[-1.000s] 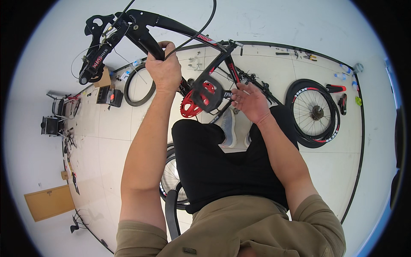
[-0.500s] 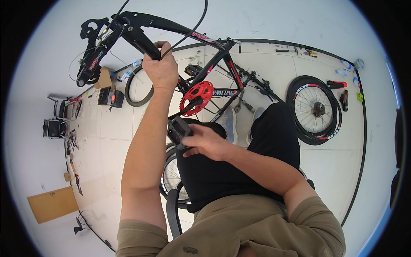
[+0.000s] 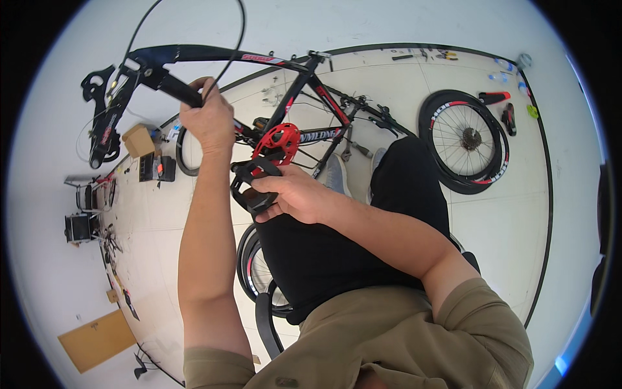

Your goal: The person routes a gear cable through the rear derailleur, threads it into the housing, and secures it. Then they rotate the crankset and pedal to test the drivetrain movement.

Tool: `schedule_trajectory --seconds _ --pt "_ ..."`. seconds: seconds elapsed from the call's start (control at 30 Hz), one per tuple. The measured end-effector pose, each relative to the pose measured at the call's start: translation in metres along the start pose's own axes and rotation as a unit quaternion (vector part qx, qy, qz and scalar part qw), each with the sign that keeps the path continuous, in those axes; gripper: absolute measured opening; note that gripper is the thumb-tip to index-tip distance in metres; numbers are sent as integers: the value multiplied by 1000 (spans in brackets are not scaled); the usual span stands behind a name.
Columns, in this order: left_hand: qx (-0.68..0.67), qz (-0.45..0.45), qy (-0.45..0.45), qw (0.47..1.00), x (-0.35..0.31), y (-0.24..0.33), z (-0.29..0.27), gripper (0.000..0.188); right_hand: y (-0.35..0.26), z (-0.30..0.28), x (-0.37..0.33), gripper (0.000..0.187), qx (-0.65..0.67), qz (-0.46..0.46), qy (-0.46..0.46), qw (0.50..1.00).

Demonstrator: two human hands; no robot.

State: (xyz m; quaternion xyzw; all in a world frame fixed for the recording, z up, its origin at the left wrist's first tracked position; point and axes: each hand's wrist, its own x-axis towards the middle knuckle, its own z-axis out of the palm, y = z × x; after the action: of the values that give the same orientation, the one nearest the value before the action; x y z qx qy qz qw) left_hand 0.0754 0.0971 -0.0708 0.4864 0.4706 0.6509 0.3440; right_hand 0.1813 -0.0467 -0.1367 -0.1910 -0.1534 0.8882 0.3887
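A black bicycle frame (image 3: 208,54) with red and white markings is held up in front of me. My left hand (image 3: 208,120) is closed around one of its black tubes, below the fork (image 3: 107,123) end. My right hand (image 3: 295,193) grips a black pedal (image 3: 254,185), thumb on top and fingers beneath. Just beyond the pedal is the red chainring (image 3: 280,144) with its crank. A loose black cable (image 3: 243,32) loops above my left hand.
A wheel with a cassette (image 3: 465,142) lies on the floor to the right, a red and black saddle (image 3: 495,97) past it. Tools (image 3: 403,56) lie along the far wall. At left are an open cardboard box (image 3: 138,141) and a black case (image 3: 157,167). Another wheel (image 3: 258,266) is beside my leg.
The frame has shifted left with my left hand, its fork end dropping lower. My right hand has moved slightly left and closed more firmly on the pedal, which has turned.
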Motion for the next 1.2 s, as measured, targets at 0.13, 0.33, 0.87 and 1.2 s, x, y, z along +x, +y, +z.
schedule_trajectory --seconds 0.13,0.33,0.87,1.2 --pt "11 8 -2 1000 -4 5 -1 9 -10 -1 -2 27 26 -22 -15 999" --pt "49 7 8 999 -6 5 7 13 -56 -29 -4 26 72 -80 -15 994" --pt "70 30 -13 997 4 2 8 13 -71 -38 -1 27 0 -124 53 991" --pt "38 29 -56 997 51 -19 63 11 -117 -61 14 26 2 -160 81 984"
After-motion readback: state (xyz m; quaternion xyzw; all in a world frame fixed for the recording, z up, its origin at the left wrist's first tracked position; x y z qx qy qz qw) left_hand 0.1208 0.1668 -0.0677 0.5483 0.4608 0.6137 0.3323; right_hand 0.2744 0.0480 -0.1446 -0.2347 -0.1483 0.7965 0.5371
